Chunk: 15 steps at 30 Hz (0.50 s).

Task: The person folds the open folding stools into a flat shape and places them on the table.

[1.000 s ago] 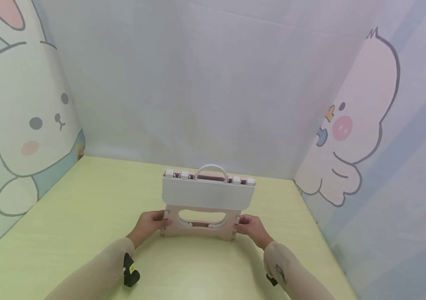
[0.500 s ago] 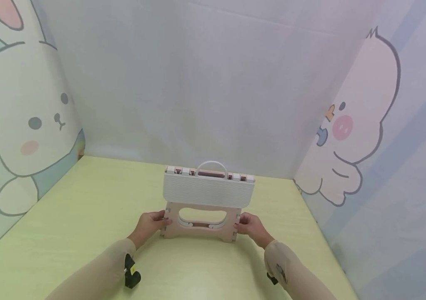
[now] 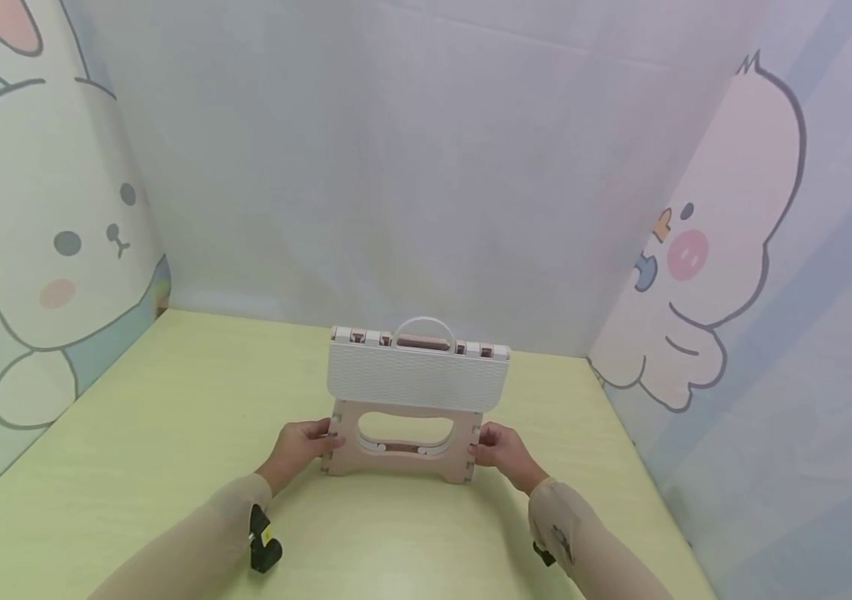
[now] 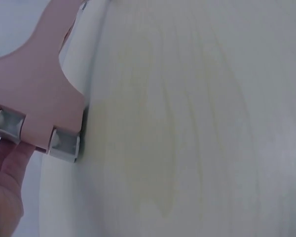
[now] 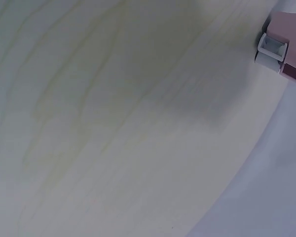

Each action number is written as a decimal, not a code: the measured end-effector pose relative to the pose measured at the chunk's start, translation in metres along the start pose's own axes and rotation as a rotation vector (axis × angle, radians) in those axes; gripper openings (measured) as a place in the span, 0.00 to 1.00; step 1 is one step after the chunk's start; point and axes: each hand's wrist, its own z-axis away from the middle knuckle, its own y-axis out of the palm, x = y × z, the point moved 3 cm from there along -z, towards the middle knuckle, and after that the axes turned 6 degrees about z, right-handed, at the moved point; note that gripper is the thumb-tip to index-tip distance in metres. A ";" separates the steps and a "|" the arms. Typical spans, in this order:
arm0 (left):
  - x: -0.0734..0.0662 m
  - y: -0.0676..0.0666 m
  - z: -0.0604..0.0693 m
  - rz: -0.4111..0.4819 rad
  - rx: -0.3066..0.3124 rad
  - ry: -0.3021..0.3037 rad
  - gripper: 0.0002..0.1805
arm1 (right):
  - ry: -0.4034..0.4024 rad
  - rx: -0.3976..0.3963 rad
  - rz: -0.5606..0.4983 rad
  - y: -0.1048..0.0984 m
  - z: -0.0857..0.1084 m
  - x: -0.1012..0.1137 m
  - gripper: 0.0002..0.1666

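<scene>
A pink and white folding stool (image 3: 417, 377) stands on the table in the head view. Its white textured panel hangs over the upper front, and a thin white carry handle (image 3: 426, 320) arches above the top. Below is a pink leg panel with an oval opening. My left hand (image 3: 298, 450) grips the left edge of that panel, thumb in front and fingers mostly hidden behind. On the opposite edge my right hand (image 3: 507, 455) holds on the same way. The left wrist view shows a pink leg corner (image 4: 44, 98) with grey hinge pieces; the right wrist view catches another corner (image 5: 291, 42).
The pale yellow tabletop (image 3: 186, 383) spreads around the stool. A plain light curtain (image 3: 396, 167) closes off the back, with cartoon-printed sheets on the left (image 3: 43, 208) and right (image 3: 734, 208). Black wrist straps (image 3: 263, 542) show under the sleeves.
The stool's upper part and handle have shifted slightly up and away in the head view. Both hands keep their places on the sides.
</scene>
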 end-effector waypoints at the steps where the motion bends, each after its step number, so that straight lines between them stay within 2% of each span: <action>1: 0.000 0.000 0.000 -0.006 -0.005 -0.005 0.26 | 0.001 -0.001 0.003 0.000 0.000 0.001 0.10; 15: 0.000 0.001 0.002 -0.014 -0.020 -0.011 0.26 | 0.008 0.004 0.026 -0.001 0.001 0.004 0.09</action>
